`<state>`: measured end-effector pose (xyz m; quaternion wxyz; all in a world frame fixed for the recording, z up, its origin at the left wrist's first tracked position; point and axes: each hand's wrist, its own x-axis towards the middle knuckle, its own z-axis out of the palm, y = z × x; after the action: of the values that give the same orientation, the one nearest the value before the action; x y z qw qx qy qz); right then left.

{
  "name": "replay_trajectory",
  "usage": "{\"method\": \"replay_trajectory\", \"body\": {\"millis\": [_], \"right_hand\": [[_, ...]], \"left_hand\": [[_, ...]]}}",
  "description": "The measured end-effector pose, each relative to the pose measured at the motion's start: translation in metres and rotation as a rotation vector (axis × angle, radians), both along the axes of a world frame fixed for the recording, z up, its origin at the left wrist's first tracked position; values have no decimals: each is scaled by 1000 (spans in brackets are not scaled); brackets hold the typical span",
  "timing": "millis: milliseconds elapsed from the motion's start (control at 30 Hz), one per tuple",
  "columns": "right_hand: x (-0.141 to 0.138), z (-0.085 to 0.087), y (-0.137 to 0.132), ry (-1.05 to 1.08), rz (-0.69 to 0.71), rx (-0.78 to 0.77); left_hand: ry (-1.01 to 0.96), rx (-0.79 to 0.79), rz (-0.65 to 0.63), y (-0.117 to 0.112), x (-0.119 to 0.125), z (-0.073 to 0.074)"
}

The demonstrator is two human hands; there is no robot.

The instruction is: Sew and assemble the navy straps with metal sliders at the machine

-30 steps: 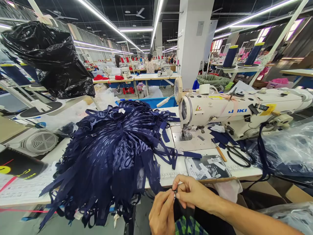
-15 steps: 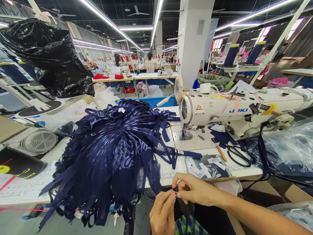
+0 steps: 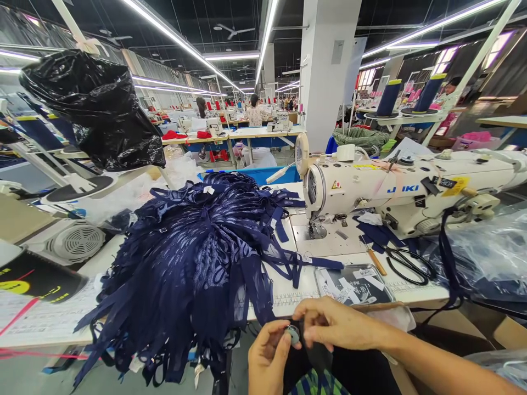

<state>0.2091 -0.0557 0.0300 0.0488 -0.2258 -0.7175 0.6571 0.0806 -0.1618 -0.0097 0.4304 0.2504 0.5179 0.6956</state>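
Just below the table's front edge my two hands meet. My left hand [image 3: 269, 356] pinches a small round silvery piece [image 3: 292, 334] between thumb and fingers. My right hand [image 3: 335, 325] is closed in a pinch beside it, touching the same piece and a dark strap that hangs down between my hands. A big heap of navy lace garments with long straps [image 3: 193, 263] lies on the white table [image 3: 296, 291] to the left of my hands and spills over its edge.
A white sewing machine [image 3: 395, 189] stands at the right, with black scissors [image 3: 407, 266], a wooden-handled tool [image 3: 376, 262] and a tray of labels [image 3: 352, 282] before it. A black plastic bag [image 3: 94, 109] hangs at the upper left. People sit at distant tables.
The round silvery piece has turned flat towards me and shows plainly between my fingers. My hands and the view have shifted slightly to the right and down.
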Motion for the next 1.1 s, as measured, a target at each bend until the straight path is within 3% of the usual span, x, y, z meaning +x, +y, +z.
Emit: {"method": "replay_trajectory", "body": {"millis": [200,467,633,833,1100], "right_hand": [[1,7,3,-48,-57,159],[-4,21,-3,64,-103,89],[-7,26,-4,67,-143,113],[-4,29,-5,78,-170,119],[-3,34,-6,245,-169,-30]], "left_hand": [[-154,-58,-68,1,-6,-4],[-518,-152,-314,4,-5,-19],[-546,-249,-336,3,-6,-28],[-564,-269,-302,1,-5,-26],[-557,-270,-326,2,-4,-29]]}}
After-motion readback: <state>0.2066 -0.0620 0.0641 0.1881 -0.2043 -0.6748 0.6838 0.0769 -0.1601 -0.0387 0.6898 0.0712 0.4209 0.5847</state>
